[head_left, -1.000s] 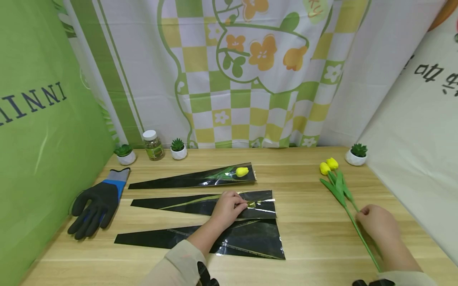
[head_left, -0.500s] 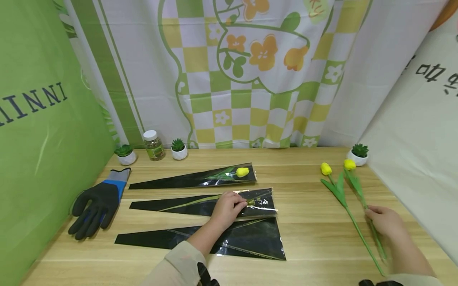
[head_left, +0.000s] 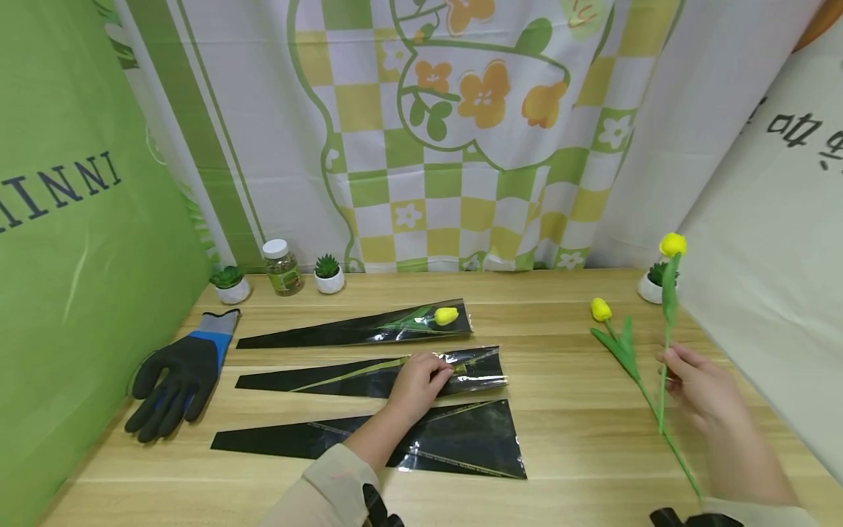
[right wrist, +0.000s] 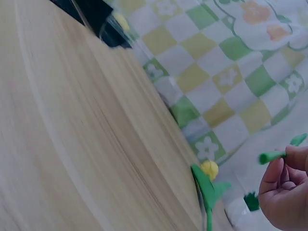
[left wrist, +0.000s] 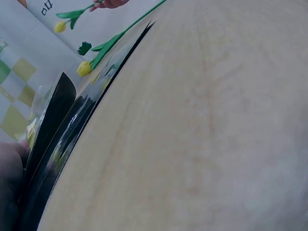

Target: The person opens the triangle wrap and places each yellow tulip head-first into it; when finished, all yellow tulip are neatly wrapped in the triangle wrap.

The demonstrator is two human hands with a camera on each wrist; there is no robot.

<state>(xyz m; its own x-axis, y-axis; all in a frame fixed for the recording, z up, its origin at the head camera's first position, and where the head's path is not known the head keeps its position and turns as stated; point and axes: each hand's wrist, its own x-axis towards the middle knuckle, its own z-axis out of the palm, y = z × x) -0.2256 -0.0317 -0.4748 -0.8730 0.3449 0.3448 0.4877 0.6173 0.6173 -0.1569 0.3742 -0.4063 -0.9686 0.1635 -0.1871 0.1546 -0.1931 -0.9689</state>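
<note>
Pinches upright yellow tulip [head_left: 669, 300] by stem between closed fingertips of right hand [head_left: 706, 386], with second tulip [head_left: 615, 352] just left of them. Grips middle black flower sleeve [head_left: 372, 381] between thumb and fingertips of left hand [head_left: 420, 382], with tulip-filled sleeve [head_left: 336, 331] beyond fingers, flat sleeve [head_left: 470, 439] nearer.

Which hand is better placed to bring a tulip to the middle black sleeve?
Probably the right hand: it holds a raised tulip, while the left hand is busy pinching the middle sleeve.

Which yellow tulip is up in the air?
The held tulip, pinched by the right hand. The loose tulip lies on the table; the wrapped tulip lies in the farthest black sleeve.
</note>
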